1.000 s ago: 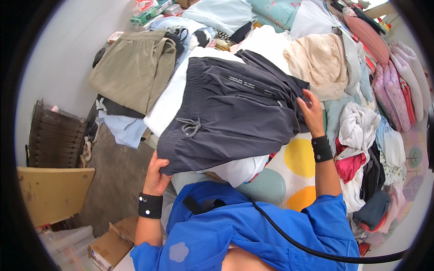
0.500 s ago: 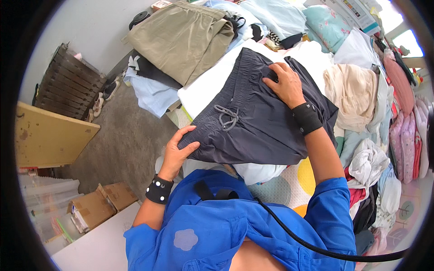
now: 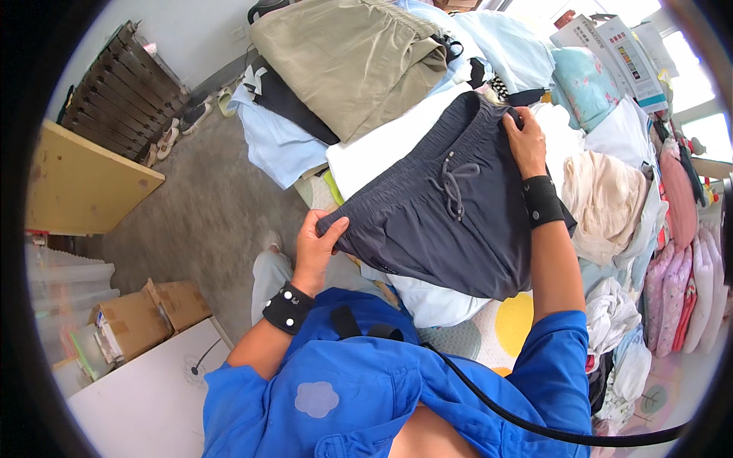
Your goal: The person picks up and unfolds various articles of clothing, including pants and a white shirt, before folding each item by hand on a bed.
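A pair of dark grey drawstring shorts [image 3: 427, 221] is stretched between my hands, its elastic waistband running along the far left edge. My left hand [image 3: 317, 248] pinches the near left end of that waistband, thumb on top. At the far right end, my right hand [image 3: 525, 141] grips the waistband with fingers and thumb closed. A lighter grey drawstring [image 3: 454, 187] hangs in a loose bow on the front. Beneath the shorts lies a white folded cloth [image 3: 374, 156]. Part of a pale blue-white garment [image 3: 435, 301] shows under the near edge.
Olive trousers [image 3: 343, 65] top a clothes pile at the far left. A cream garment [image 3: 603, 198] and a floral turquoise bundle [image 3: 588, 84] lie to the right. Cardboard boxes [image 3: 145, 336] stand at the lower left. A black cable [image 3: 504, 412] crosses my right side.
My right hand has moved from lying on the shorts to gripping the right end of the waistband. The waistband is now pulled straighter, and its bow has shifted right.
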A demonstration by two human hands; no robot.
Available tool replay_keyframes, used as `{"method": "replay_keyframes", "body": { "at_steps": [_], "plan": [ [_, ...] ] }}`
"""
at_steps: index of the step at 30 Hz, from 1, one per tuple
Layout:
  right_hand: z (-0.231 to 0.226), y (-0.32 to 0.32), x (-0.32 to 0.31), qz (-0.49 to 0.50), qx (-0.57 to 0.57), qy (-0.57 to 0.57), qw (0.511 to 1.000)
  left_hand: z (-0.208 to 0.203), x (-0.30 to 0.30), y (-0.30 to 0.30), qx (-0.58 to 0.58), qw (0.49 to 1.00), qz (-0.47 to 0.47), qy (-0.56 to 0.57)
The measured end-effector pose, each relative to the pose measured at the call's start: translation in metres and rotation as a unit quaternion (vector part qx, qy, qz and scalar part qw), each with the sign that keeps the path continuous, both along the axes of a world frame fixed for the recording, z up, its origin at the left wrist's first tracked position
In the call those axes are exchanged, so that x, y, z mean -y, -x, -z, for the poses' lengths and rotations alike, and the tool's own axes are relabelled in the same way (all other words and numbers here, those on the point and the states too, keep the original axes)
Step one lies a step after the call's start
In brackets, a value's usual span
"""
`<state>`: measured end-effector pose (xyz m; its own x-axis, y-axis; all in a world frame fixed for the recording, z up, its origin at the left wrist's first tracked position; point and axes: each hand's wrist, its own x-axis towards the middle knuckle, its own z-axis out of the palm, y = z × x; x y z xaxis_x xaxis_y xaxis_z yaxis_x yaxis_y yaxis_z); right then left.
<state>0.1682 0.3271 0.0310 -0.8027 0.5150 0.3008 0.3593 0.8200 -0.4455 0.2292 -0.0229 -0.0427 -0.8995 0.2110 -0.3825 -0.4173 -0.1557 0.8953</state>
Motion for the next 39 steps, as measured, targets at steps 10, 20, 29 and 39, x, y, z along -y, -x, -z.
{"method": "replay_keyframes", "body": {
  "at_steps": [10, 20, 29, 39],
  "plan": [
    [-0.031, -0.002, 0.026, -0.238, 0.097, 0.086, 0.963, 0.012, -0.004, -0.013, 0.182, 0.962, -0.011, -0.203],
    [-0.061, 0.006, 0.008, -0.097, -0.105, 0.13, 0.981, -0.016, -0.006, -0.01, 0.081, 0.972, -0.031, -0.218],
    [-0.027, -0.008, 0.009, -0.016, 0.096, 0.115, 0.989, -0.008, -0.014, -0.012, 0.176, 0.957, -0.002, -0.231],
    [-0.034, -0.028, 0.011, -0.078, 0.02, 0.169, 0.982, -0.034, -0.02, -0.019, 0.193, 0.956, -0.007, -0.219]
  ]
}}
